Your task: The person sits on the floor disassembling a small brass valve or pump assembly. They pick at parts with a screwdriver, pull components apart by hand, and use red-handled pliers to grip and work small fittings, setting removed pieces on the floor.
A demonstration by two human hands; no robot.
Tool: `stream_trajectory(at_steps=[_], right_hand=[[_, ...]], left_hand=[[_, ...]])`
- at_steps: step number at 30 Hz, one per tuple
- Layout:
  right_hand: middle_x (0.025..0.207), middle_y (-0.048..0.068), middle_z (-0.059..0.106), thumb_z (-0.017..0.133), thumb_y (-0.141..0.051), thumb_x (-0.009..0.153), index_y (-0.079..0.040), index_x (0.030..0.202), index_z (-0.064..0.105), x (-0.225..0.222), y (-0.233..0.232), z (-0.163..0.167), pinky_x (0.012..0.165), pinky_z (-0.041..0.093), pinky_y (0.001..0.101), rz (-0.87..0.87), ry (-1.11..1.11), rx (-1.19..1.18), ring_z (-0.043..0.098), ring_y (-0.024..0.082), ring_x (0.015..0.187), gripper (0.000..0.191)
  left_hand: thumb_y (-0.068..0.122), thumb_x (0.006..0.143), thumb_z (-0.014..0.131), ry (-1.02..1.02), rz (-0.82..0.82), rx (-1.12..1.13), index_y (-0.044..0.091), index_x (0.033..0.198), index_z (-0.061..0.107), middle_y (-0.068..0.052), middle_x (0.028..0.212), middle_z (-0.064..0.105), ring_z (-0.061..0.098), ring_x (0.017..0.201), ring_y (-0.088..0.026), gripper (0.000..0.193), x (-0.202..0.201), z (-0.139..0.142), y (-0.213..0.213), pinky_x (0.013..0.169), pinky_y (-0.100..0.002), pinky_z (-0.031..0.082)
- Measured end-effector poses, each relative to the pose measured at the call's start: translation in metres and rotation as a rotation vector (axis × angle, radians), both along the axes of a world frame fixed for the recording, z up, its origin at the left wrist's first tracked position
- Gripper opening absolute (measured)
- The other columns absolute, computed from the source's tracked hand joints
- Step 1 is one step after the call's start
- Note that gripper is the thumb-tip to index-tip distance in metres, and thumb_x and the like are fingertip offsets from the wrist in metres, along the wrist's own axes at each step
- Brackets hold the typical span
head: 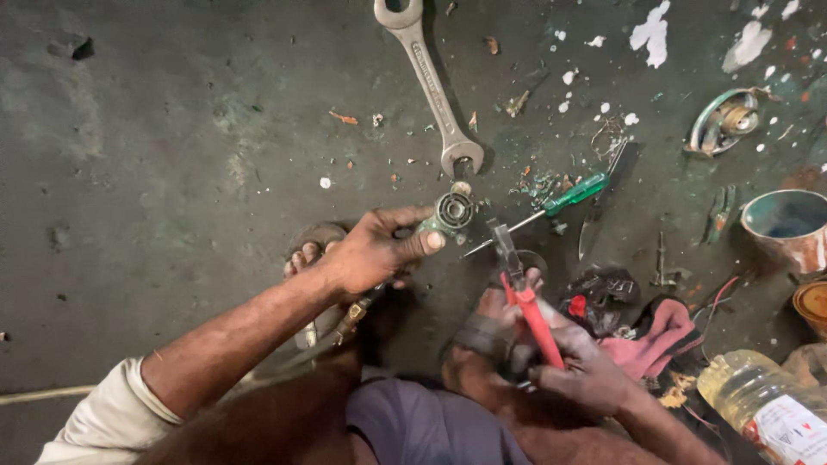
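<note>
Left hand [372, 251] is gripping a round green metal fitting [451, 212] facing upward, while right hand [579, 370] is clasping red-handled pliers [525, 297] pointing away, beside a rusty empty tin can [788, 228].

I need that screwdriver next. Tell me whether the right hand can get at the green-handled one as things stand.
Probably not right away: the right hand is closed around red-handled pliers. The green-handled screwdriver lies uncovered on the floor just beyond the pliers' tip, with only small debris around it.

A round grey-green metal fitting [451, 212] is gripped end-up, beside red-handled pliers [525, 301] pointing up-left, jaws near it.
</note>
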State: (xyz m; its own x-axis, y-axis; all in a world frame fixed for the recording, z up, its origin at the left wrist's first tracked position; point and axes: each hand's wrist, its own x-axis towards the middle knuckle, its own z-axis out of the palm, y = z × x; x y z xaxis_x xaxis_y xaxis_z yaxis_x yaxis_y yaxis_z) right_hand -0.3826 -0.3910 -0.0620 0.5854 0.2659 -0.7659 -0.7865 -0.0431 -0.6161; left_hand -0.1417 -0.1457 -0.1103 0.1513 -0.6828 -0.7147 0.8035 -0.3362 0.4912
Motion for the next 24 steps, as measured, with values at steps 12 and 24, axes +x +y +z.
stream_trajectory(at_steps=[12,24], right_hand=[[0.112,0.010,0.057,0.072,-0.011,0.069,-0.007,0.101,0.072,0.036,0.013,0.017,0.100,0.043,0.0489,0.357,-0.600,-0.587,0.053,0.031,0.111,0.032],[0.116,0.003,0.061,0.069,-0.014,0.076,-0.006,0.150,0.046,0.011,0.016,0.015,0.089,0.049,0.0324,-0.198,0.093,0.281,0.057,0.015,0.102,0.078]], left_hand=[[0.033,0.089,0.074,-0.095,-0.036,0.020,0.015,0.141,0.065,0.007,0.068,0.056,0.046,0.056,-0.004,0.056,0.001,0.010,-0.007,0.048,-0.026,0.046],[0.030,0.088,0.076,0.024,0.074,0.027,0.008,0.139,0.066,0.006,0.064,0.049,0.043,0.053,-0.006,0.056,0.000,0.008,-0.008,0.045,-0.027,0.040]])
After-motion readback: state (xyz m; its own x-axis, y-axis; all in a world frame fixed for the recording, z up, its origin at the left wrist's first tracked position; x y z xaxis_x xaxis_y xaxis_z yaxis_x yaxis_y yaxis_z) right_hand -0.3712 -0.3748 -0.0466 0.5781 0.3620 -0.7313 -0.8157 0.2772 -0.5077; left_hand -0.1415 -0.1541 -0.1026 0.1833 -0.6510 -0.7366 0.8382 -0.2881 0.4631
